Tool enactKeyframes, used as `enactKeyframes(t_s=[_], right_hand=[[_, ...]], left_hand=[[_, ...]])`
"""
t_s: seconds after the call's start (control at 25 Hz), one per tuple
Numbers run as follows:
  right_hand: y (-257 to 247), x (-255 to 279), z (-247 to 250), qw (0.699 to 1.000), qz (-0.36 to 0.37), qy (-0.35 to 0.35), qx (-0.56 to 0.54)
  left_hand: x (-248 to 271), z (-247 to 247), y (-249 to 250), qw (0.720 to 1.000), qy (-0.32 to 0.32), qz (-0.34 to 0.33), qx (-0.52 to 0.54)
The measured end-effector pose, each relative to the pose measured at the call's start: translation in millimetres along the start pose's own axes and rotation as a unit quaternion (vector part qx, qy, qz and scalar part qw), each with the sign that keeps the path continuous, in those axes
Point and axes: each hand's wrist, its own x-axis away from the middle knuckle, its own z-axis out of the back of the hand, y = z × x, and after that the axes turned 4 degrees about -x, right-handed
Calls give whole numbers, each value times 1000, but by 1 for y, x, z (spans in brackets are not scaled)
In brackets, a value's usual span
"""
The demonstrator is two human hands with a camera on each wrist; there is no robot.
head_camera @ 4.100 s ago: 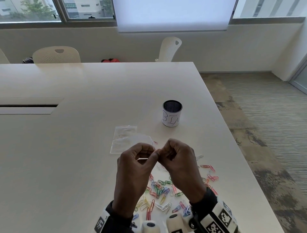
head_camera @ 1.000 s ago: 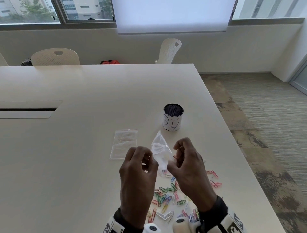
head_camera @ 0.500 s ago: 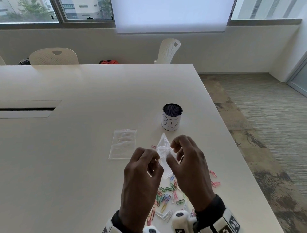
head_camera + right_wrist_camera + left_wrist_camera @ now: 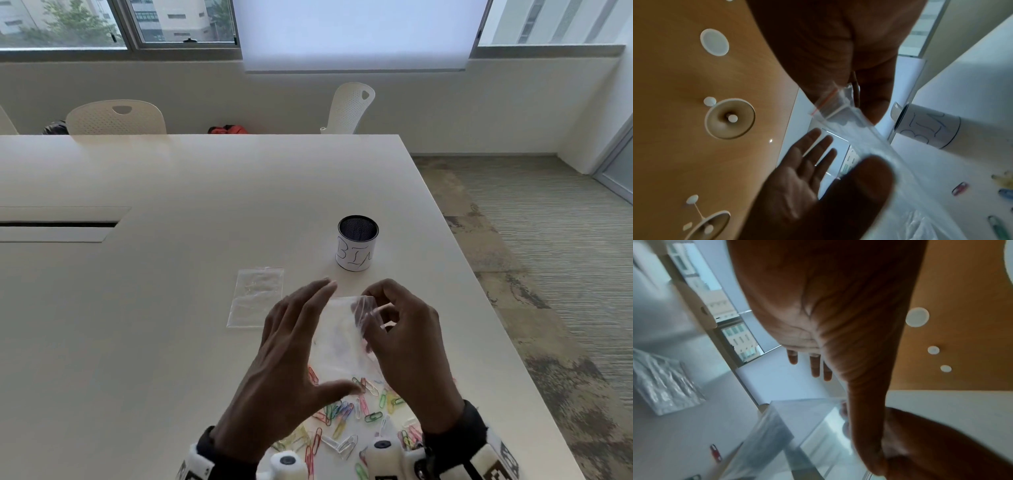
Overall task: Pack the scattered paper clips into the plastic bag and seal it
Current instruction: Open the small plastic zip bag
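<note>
A small clear plastic bag (image 4: pixel 337 342) hangs just above the table, and my right hand (image 4: pixel 375 313) pinches its top corner. In the right wrist view the fingers grip the bag (image 4: pixel 840 107) at its red seal line. My left hand (image 4: pixel 305 342) is beside the bag on its left, fingers straight and thumb spread, holding nothing. Its open palm (image 4: pixel 797 178) shows in the right wrist view. Coloured paper clips (image 4: pixel 346 411) lie scattered on the white table (image 4: pixel 154 308) under and behind both hands. I cannot tell whether the bag's mouth is open.
A second clear bag (image 4: pixel 257 296) lies flat on the table left of my hands. A small mesh cup labelled BIN (image 4: pixel 357 245) stands just beyond them. The table's right edge (image 4: pixel 479 308) is close by, with carpet below.
My left hand has let go of the bag and opened with straight fingers. The right hand keeps its pinch, and the bag now hangs wider between the two hands.
</note>
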Motion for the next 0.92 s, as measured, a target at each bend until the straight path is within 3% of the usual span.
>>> enactKeyframes(t_s=[0.24, 0.36, 0.48, 0.8, 0.92], right_hand=[[-13, 1, 1, 992, -34, -76, -95], [-12, 1, 7, 992, -41, -108, -43], [-11, 1, 15, 983, -57, -173, 17], [-12, 6, 12, 989, -6, -87, 121], [-26, 8, 18, 990, 55, -34, 125]], left_hand=[[-6, -15, 2, 998, 32, -44, -27], [-4, -16, -2, 998, 51, -42, -10], [-2, -12, -10, 999, 27, -21, -20], [2, -14, -13, 999, 17, -16, -38], [1, -13, -15, 998, 29, -5, -55]])
